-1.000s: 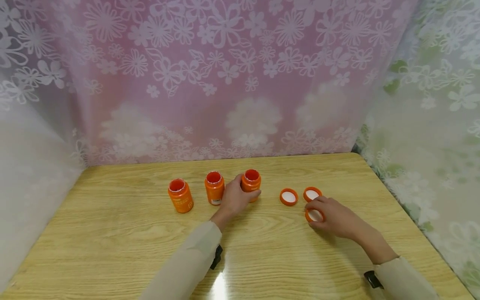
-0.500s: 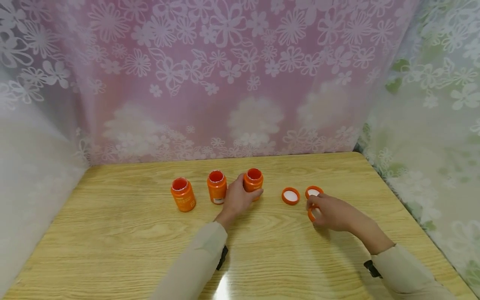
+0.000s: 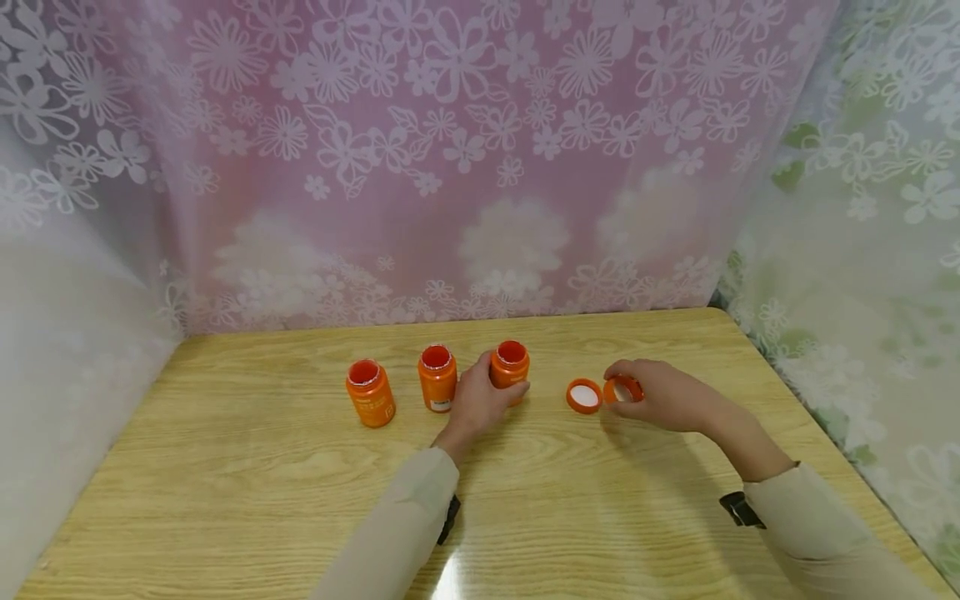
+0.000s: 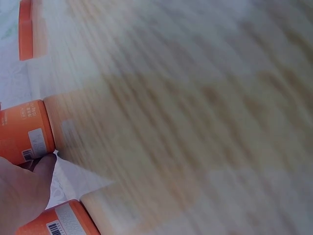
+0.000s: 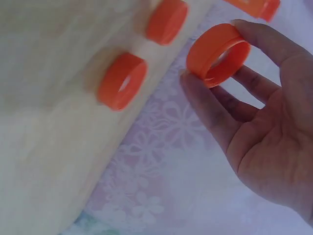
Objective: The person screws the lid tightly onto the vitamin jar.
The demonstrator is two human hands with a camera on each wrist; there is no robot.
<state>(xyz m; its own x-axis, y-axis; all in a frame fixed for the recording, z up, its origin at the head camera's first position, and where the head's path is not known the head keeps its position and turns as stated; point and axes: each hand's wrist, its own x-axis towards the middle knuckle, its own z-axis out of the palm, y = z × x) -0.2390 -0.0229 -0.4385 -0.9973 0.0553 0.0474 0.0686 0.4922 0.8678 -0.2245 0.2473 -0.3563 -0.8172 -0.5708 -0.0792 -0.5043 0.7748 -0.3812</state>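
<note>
Orange lid (image 5: 208, 54) is pinched between the right hand's (image 3: 663, 397) parted fingers (image 5: 210, 105) — the left hand's (image 3: 480, 400) curl round the rightmost jar (image 3: 510, 365).

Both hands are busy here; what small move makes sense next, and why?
Probably carry the held lid left over the rightmost jar: the right hand pinches that lid clear of the table, and the left hand grips the jar, whose mouth is open.

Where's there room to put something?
Left of the leftmost jar, the table is bare; so is the front between the sleeves. Crowded: around the left hand, the jar it grips, and the lids by the right hand.
</note>
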